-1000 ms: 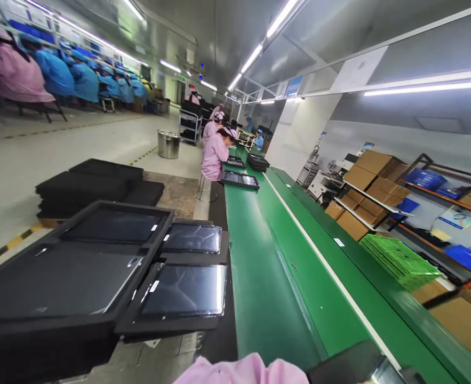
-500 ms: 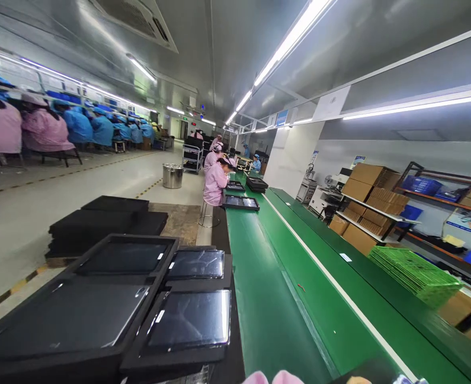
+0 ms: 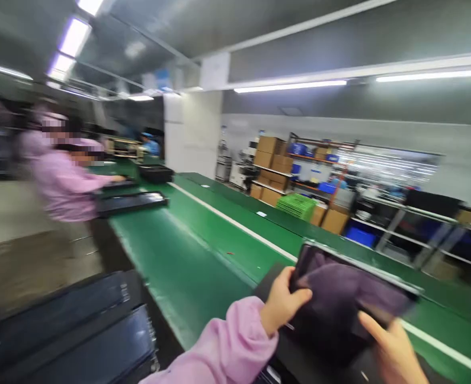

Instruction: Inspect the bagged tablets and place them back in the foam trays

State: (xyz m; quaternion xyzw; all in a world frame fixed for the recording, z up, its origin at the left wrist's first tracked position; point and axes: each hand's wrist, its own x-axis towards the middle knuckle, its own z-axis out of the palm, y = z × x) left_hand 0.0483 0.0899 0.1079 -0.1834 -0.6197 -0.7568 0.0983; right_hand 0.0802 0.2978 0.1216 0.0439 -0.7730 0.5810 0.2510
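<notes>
My left hand (image 3: 285, 300) and right hand (image 3: 395, 346) are both partly closed on the tablet (image 3: 351, 298). The tablet is tilted above the green desk (image 3: 187, 266), at its near side.

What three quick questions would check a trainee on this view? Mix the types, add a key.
1. Multiple choice: what do the left hand and right hand both hold? a) a blue bin; b) a dark screen; c) a green crate.
2. True or false: the sleeve on the left arm is pink.
3. Fill in: the line running along the green belt is ____.

Key: 1 b; 2 true; 3 white.
</notes>
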